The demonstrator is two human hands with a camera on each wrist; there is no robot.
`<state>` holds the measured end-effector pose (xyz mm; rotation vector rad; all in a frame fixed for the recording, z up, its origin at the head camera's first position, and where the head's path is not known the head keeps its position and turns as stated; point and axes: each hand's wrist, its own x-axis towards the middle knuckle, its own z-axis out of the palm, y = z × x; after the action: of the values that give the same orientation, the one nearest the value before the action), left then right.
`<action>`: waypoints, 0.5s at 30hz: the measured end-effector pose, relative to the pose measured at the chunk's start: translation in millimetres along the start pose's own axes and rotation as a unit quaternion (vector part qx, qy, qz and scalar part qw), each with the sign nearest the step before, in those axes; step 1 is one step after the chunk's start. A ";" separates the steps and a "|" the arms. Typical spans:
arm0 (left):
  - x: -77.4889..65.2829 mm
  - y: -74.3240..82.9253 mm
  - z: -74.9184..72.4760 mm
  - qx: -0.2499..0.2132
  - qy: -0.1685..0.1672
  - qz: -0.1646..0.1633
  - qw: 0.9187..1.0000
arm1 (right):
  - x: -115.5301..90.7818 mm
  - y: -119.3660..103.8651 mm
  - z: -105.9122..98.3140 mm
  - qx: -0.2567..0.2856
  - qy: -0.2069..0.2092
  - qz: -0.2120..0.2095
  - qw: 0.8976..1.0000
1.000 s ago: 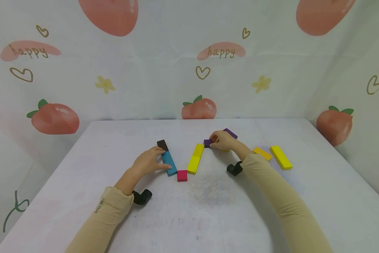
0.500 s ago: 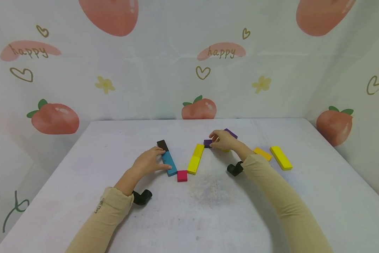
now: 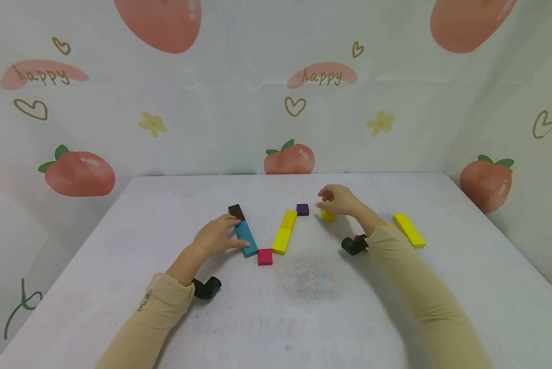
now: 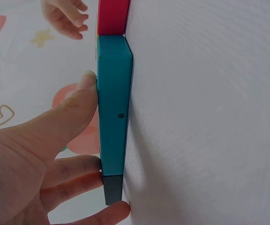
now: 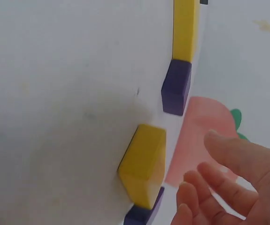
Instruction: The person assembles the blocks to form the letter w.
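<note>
My left hand (image 3: 214,236) rests on the blue block (image 3: 246,240), thumb and fingertips touching its upper face; in the left wrist view one finger reaches the end of the dark block (image 4: 112,190). A red square block (image 3: 265,257) meets the blue one's near end. From there yellow blocks (image 3: 285,231) slant away to a small purple block (image 3: 302,209), making a V-like line. My right hand (image 3: 342,199) hovers beside a yellow block (image 5: 143,164), with bent fingers and nothing held. In the right wrist view a gap separates that block from the purple one.
A long yellow block (image 3: 409,230) lies at the right. Another purple block (image 5: 144,213) shows behind the near yellow one. My right sleeve (image 3: 423,292) mostly covers an orange-yellow block. A patterned cloth (image 3: 220,102) hangs behind the white table (image 3: 239,328).
My right hand has left the small purple block and moved right, over the separate yellow block. The small purple block stays at the yellow line's end. My left hand has not moved.
</note>
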<state>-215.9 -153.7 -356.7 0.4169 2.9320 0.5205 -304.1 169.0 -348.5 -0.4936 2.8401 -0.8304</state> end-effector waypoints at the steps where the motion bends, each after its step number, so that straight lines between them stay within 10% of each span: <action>1: 0.0 -0.2 0.0 0.000 0.000 0.000 1.000 | -1.2 1.4 -0.8 0.001 0.005 0.002 1.000; 15: 1.3 -1.5 1.6 0.002 0.002 0.003 1.000 | -10.6 13.8 -4.6 0.004 -0.017 0.075 0.997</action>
<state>-217.3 -154.1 -358.9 0.4259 2.9362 0.5163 -299.0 185.9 -351.8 -0.2861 2.8003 -0.7967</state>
